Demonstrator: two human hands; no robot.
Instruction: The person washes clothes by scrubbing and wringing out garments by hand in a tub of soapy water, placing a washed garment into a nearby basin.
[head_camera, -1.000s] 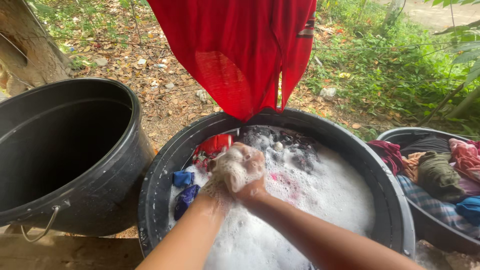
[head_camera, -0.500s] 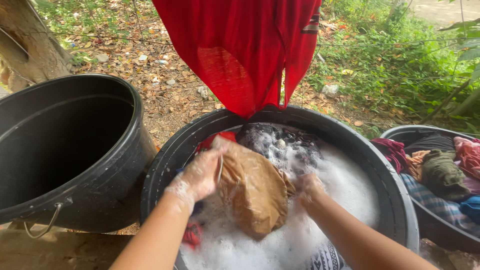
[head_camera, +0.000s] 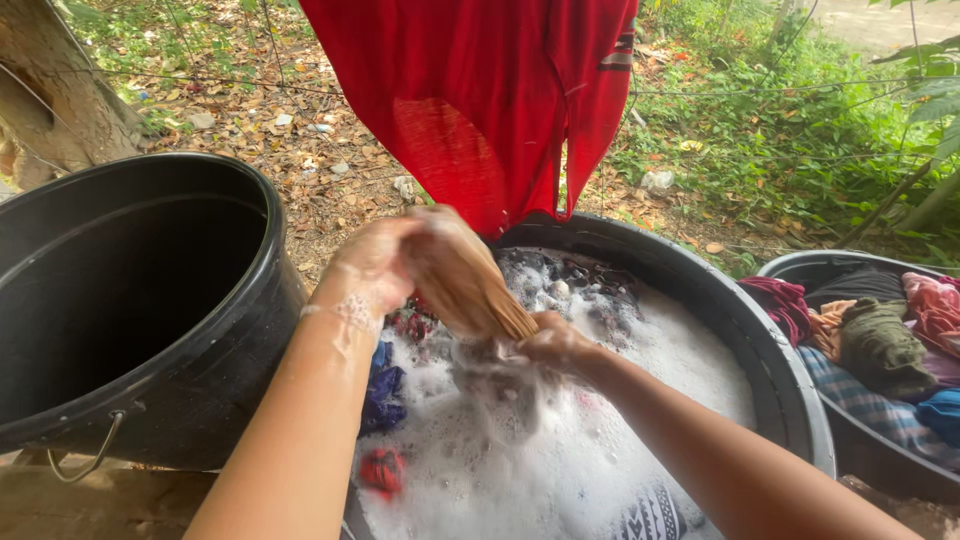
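A wet brown cloth (head_camera: 478, 290) is twisted into a rope above a black tub (head_camera: 770, 380) full of white suds. My left hand (head_camera: 375, 262), covered in foam, grips the cloth's upper end. Lower down, my right hand (head_camera: 555, 345) squeezes the other end just over the foam. Blue (head_camera: 382, 395) and red (head_camera: 385, 468) garments and a black-and-white patterned cloth (head_camera: 652, 512) poke out of the suds.
A large empty black tub (head_camera: 215, 340) with a metal handle stands at the left. A second tub (head_camera: 880, 460) at the right holds several dry coloured clothes. A red shirt (head_camera: 480, 90) hangs on a line beyond the wash tub. Leaf litter and green plants lie behind.
The brown cloth went from balled in both hands, to spread over the suds, to a twisted rope lifted out. My left hand rose up and left; my right closed on the lower end.
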